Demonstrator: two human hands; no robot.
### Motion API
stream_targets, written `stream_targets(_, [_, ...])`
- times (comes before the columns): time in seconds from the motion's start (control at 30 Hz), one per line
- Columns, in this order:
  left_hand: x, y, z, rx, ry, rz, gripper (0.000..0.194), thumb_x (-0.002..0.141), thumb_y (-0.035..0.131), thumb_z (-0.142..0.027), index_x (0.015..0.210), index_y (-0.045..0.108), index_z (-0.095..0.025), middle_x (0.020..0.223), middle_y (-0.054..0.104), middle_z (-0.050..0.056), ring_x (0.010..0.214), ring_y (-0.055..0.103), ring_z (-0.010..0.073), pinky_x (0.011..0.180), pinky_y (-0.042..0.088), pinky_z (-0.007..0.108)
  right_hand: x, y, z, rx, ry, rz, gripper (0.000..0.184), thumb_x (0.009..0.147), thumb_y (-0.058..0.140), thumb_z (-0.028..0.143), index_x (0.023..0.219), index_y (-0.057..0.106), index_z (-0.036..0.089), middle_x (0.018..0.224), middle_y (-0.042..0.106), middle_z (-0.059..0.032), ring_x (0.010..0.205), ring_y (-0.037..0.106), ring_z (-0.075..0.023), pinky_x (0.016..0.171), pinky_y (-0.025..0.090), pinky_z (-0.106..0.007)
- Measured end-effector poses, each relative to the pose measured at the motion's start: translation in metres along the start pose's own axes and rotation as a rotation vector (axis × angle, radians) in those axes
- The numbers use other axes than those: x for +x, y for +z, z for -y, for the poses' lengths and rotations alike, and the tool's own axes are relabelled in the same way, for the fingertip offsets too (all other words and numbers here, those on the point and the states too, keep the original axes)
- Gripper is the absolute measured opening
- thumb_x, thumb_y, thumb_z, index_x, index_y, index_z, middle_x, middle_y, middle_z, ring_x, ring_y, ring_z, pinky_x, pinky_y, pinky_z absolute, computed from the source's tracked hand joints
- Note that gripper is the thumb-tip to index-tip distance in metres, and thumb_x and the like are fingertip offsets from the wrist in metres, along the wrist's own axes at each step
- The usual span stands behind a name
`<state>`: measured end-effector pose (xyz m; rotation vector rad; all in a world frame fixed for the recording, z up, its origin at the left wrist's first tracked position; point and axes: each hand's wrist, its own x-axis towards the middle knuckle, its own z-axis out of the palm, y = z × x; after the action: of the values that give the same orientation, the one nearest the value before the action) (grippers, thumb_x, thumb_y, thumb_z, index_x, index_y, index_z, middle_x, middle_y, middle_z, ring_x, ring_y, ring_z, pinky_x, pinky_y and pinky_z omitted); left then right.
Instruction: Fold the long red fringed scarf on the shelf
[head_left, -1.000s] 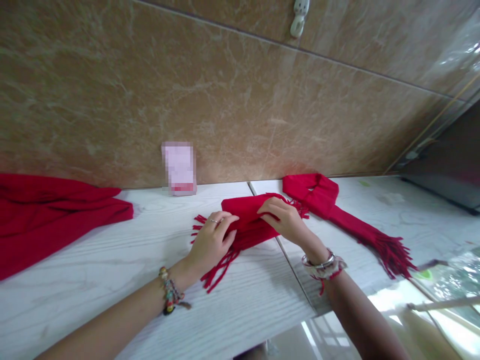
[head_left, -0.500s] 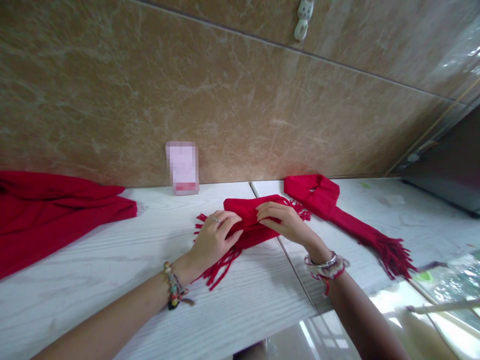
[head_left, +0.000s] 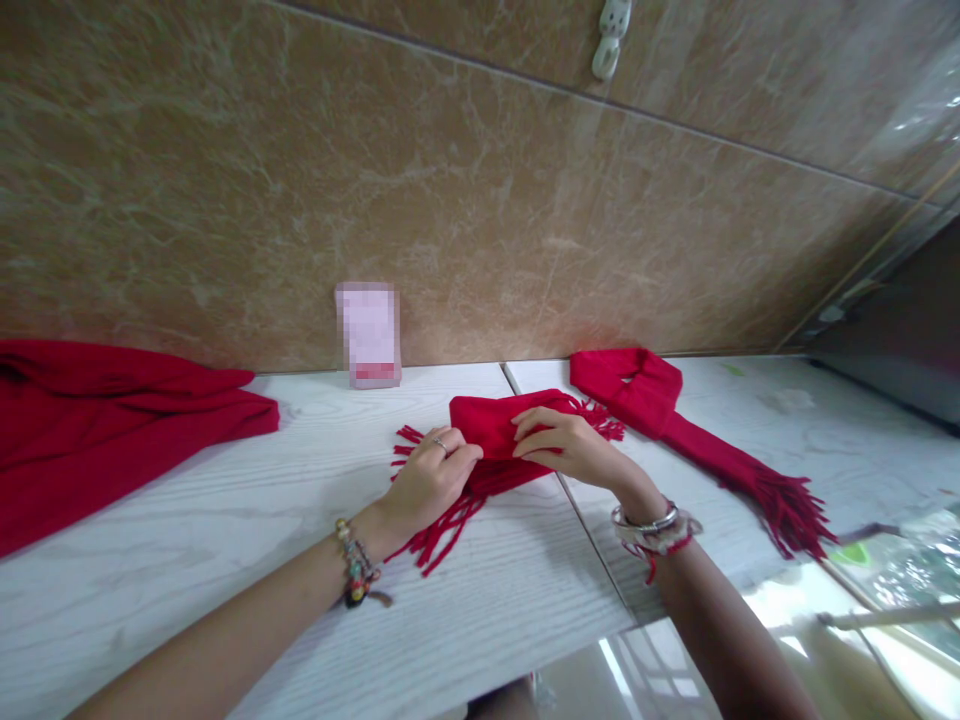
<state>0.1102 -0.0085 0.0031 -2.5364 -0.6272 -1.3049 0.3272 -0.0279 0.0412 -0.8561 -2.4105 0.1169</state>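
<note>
A red scarf (head_left: 489, 425) with fringed ends lies folded into a small bundle on the white table. My left hand (head_left: 433, 478), a ring on one finger, pinches its left part between thumb and bent fingers. From the right, my right hand (head_left: 566, 450) rests over the bundle, its curved fingers and thumb closed on the cloth's near edge. Fringe sticks out at the left, below my left hand, and at the upper right. Cloth directly beneath both hands is hidden.
A second red fringed scarf (head_left: 637, 390) lies looped at the right. Red cloth (head_left: 112, 430) spreads over the left side. A blurred pink box (head_left: 370, 335) stands against the brown marbled wall (head_left: 450, 200). A seam crosses the white table (head_left: 300, 580), whose front edge is close below.
My left hand's fingers have curled in and closed on the scarf, thumb drawn up to them. My right hand has barely shifted. The view has moved slightly.
</note>
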Motion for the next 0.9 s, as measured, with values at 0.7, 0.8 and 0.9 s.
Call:
stream_targets(0.7, [-0.003, -0.006, 0.008, -0.253, -0.175, 0.085, 0.008, 0.084, 0.053, -0.020, 0.090, 0.056, -0.017, 0.086, 0.054, 0.003, 0.081, 0.055, 0.0143, 0.076, 0.048, 0.029, -0.011, -0.009, -0.012, -0.201, 0.041, -0.045, 0.020, 0.072, 0.050, 0.005, 0.080, 0.063, 0.018, 0.095, 0.063, -0.0080, 0.096, 0.058, -0.0197, 0.081, 0.052, -0.038])
stream_targets(0.8, [-0.005, -0.004, 0.008, -0.224, -0.152, 0.142, 0.008, 0.086, 0.047, -0.018, 0.086, 0.054, -0.017, 0.083, 0.055, 0.003, 0.079, 0.056, 0.0138, 0.075, 0.049, 0.028, -0.010, -0.010, -0.010, -0.235, 0.067, -0.044, 0.019, 0.071, 0.049, 0.004, 0.076, 0.059, 0.018, 0.091, 0.064, -0.0081, 0.090, 0.060, -0.0200, 0.076, 0.053, -0.037])
stream_targets(0.9, [-0.007, 0.000, 0.006, -0.136, -0.049, 0.185, 0.018, 0.089, 0.037, -0.015, 0.085, 0.055, -0.015, 0.081, 0.055, 0.004, 0.076, 0.055, 0.0139, 0.071, 0.049, 0.027, -0.009, -0.009, -0.008, -0.262, 0.101, -0.084, 0.018, 0.069, 0.047, 0.002, 0.072, 0.054, 0.018, 0.086, 0.063, -0.0077, 0.087, 0.060, -0.0199, 0.073, 0.052, -0.035])
